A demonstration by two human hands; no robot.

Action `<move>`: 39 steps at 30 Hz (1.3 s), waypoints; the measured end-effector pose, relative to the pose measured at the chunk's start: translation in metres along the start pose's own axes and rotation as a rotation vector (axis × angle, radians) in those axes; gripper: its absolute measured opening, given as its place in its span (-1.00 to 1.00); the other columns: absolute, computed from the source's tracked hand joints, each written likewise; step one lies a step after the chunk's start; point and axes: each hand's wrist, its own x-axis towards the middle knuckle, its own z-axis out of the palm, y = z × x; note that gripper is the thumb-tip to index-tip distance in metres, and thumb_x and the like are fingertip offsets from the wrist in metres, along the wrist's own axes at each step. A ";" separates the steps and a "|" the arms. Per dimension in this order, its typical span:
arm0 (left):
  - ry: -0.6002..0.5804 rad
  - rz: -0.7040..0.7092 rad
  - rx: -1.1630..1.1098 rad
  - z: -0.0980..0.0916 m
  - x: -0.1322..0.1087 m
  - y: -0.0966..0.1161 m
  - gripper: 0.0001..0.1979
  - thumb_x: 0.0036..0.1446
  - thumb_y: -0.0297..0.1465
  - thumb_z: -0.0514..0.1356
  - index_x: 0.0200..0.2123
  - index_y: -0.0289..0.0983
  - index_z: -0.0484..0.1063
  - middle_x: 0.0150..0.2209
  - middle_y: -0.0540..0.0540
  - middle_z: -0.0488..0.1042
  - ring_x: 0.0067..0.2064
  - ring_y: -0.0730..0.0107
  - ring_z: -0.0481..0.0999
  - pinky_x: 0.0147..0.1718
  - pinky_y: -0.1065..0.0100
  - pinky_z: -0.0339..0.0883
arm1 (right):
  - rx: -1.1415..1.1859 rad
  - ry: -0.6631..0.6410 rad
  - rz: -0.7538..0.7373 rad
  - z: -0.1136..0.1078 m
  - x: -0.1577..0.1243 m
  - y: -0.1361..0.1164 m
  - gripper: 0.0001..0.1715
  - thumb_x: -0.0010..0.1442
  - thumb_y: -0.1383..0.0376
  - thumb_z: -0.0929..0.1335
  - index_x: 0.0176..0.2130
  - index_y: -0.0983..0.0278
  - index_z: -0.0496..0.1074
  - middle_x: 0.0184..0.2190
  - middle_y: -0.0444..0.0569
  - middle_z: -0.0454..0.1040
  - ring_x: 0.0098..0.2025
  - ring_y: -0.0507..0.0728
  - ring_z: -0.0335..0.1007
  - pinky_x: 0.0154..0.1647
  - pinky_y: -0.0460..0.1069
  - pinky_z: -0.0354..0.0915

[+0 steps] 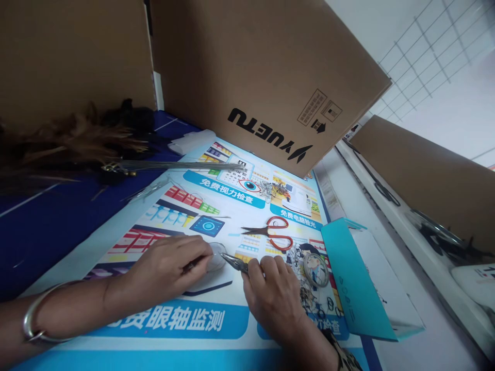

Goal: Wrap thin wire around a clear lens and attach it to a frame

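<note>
My left hand [166, 270] is closed in a pinch on a thin wire or pin, pressing near a small clear round piece [216, 257] on a printed poster [201, 319]. A silver bangle [33, 319] circles that wrist. My right hand [273, 293] is closed around small metal pliers [234, 263], whose tips point left toward the clear piece. Red-handled scissors [273, 232] lie just beyond my right hand.
A pile of brown feathers [65, 144] and a bundle of thin wires [170, 166] lie at the left. A round badge [316, 269] and small metal findings sit at right. A teal box [356, 278] stands beside them. Cardboard panels [266, 77] wall the back.
</note>
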 end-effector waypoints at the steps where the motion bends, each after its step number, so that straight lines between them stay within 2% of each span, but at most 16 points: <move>1: 0.002 -0.001 0.003 0.000 0.000 0.000 -0.77 0.40 -0.44 0.10 -0.34 -0.23 0.46 -0.42 0.01 0.51 -0.38 0.38 0.48 -0.36 0.31 0.28 | 0.001 -0.002 -0.002 0.000 0.000 0.000 -0.78 0.27 0.25 0.51 -0.18 0.25 0.43 -0.39 -0.06 0.40 -0.34 0.19 0.26 -0.37 0.09 0.09; 7: 0.029 0.001 -0.004 0.000 0.001 0.002 -0.79 0.39 -0.42 0.11 -0.33 -0.22 0.47 -0.41 0.01 0.53 -0.37 0.37 0.51 -0.34 0.33 0.31 | 0.018 -0.022 -0.005 0.001 -0.001 0.000 -0.78 0.27 0.25 0.51 -0.18 0.24 0.42 -0.38 -0.06 0.41 -0.33 0.20 0.29 -0.39 0.07 0.10; 12: 0.018 -0.009 -0.039 -0.002 0.001 0.001 -0.81 0.39 -0.41 0.13 -0.32 -0.21 0.47 -0.41 0.02 0.52 -0.37 0.39 0.50 -0.34 0.34 0.29 | 0.102 -0.014 0.040 0.004 -0.001 0.002 -0.88 0.33 0.29 0.44 -0.22 0.22 0.41 -0.37 -0.05 0.43 -0.33 0.20 0.32 -0.39 0.07 0.15; 15: 0.038 -0.041 -0.067 -0.006 0.003 0.002 -0.82 0.39 -0.41 0.14 -0.30 -0.20 0.48 -0.40 0.03 0.53 -0.37 0.39 0.50 -0.33 0.35 0.29 | 0.279 0.016 0.125 0.005 -0.002 0.002 -0.94 0.38 0.28 0.37 -0.19 0.22 0.42 -0.32 -0.03 0.47 -0.28 0.20 0.37 -0.33 0.04 0.23; 17: 0.047 -0.064 -0.088 -0.009 0.004 0.003 -0.80 0.39 -0.41 0.13 -0.31 -0.19 0.49 -0.41 0.04 0.53 -0.38 0.40 0.49 -0.35 0.36 0.28 | 0.471 0.037 0.184 0.004 -0.003 0.000 -0.91 0.41 0.27 0.33 -0.12 0.24 0.42 -0.27 -0.01 0.49 -0.24 0.18 0.40 -0.29 0.02 0.29; 19: 0.057 -0.096 -0.119 -0.010 0.006 0.005 -0.78 0.38 -0.40 0.13 -0.33 -0.19 0.50 -0.43 0.05 0.52 -0.40 0.42 0.49 -0.37 0.38 0.28 | 0.685 0.014 0.232 0.003 -0.004 -0.002 -0.90 0.41 0.27 0.31 -0.14 0.24 0.42 -0.29 -0.05 0.48 -0.27 0.13 0.41 -0.32 -0.02 0.29; 21: 0.077 -0.182 -0.170 -0.010 0.010 0.006 -0.77 0.36 -0.38 0.12 -0.35 -0.20 0.50 -0.43 0.04 0.53 -0.40 0.41 0.50 -0.37 0.39 0.31 | 0.852 -0.024 0.256 0.003 -0.004 -0.003 -0.88 0.41 0.28 0.30 -0.23 0.22 0.40 -0.37 -0.11 0.44 -0.35 0.08 0.37 -0.39 -0.06 0.26; 23: 0.064 -0.327 -0.267 -0.009 0.014 0.007 -0.76 0.33 -0.31 0.13 -0.38 -0.21 0.49 -0.44 0.03 0.52 -0.40 0.39 0.49 -0.39 0.40 0.32 | 0.909 0.013 0.265 0.004 -0.003 -0.001 -0.86 0.40 0.29 0.30 -0.27 0.21 0.37 -0.41 -0.14 0.39 -0.39 0.06 0.34 -0.41 -0.08 0.25; 25: 0.008 -0.483 -0.427 -0.008 0.018 0.006 -0.73 0.31 -0.23 0.15 -0.41 -0.22 0.46 -0.48 0.04 0.46 -0.43 0.40 0.43 -0.46 0.41 0.29 | 0.835 0.147 0.265 0.009 -0.002 0.003 -0.91 0.40 0.32 0.29 -0.21 0.22 0.37 -0.36 -0.10 0.42 -0.35 0.08 0.36 -0.37 -0.06 0.31; 27: -0.064 -0.610 -0.636 -0.007 0.021 0.006 -0.67 0.28 -0.13 0.18 -0.43 -0.22 0.43 -0.53 0.08 0.36 -0.49 0.43 0.33 -0.52 0.43 0.22 | 0.657 0.256 0.224 0.016 -0.002 0.007 -0.93 0.41 0.34 0.30 -0.12 0.23 0.39 -0.28 -0.02 0.46 -0.26 0.14 0.39 -0.28 0.00 0.37; 30: -0.153 -0.723 -0.896 -0.006 0.022 0.006 -0.61 0.24 -0.03 0.23 -0.42 -0.22 0.41 -0.57 0.12 0.26 -0.52 0.48 0.21 -0.54 0.44 0.14 | 0.392 0.240 0.137 0.023 -0.004 0.009 -0.89 0.42 0.30 0.32 -0.06 0.25 0.41 -0.23 0.05 0.48 -0.19 0.21 0.40 -0.18 0.10 0.39; 35: -0.276 -0.750 -1.010 -0.004 0.018 0.011 -0.58 0.25 0.00 0.25 -0.43 -0.23 0.38 -0.56 0.11 0.26 -0.52 0.50 0.16 -0.54 0.45 0.07 | 0.223 0.225 0.073 0.024 -0.007 0.006 -0.85 0.42 0.26 0.34 -0.06 0.28 0.42 -0.25 0.04 0.46 -0.20 0.23 0.39 -0.17 0.12 0.34; 39: -0.313 -0.727 -1.021 -0.005 0.018 0.014 -0.59 0.24 -0.03 0.26 -0.45 -0.22 0.36 -0.60 0.14 0.24 -0.55 0.52 0.11 -0.56 0.44 0.00 | 0.168 0.230 0.028 0.022 -0.007 0.006 -0.83 0.40 0.26 0.36 -0.04 0.28 0.42 -0.26 0.02 0.45 -0.23 0.21 0.38 -0.22 0.10 0.31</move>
